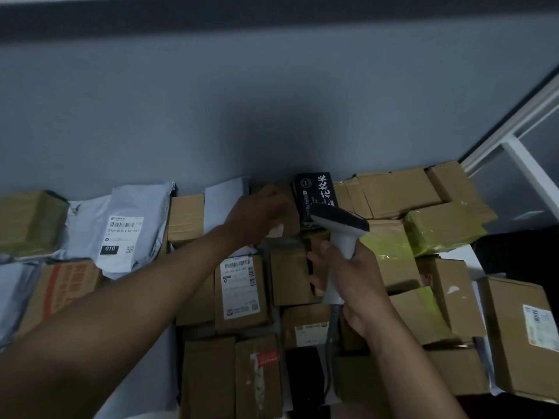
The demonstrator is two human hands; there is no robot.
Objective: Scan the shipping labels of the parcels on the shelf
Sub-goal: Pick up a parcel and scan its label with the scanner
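The right hand [355, 285] is gripping the pale handle of a barcode scanner [341, 234], fingers curled tightly round it, with the dark scanner head pointing toward 11 o'clock and its grey cable [331, 352] hanging down toward 6 o'clock. The left hand [257, 216] is reaching out at 12 o'clock from the scanner's handle, its fingers bending over a small brown parcel [284, 213] against the grey wall [272, 101]; whether the fingers are actually closing on it is not clear. Just to the 3 o'clock side of that hand, a black box with white lettering [316, 192] is standing behind the scanner head. Cardboard parcels are lying crowded together across the shelf. One labelled box [242, 293] is lying between the two forearms, its white shipping label facing up. At 9 o'clock a grey mailer bag [124, 231] is showing a label marked 010. At 3 o'clock several parcels wrapped in yellow tape [441, 231] are resting beside plain boxes.
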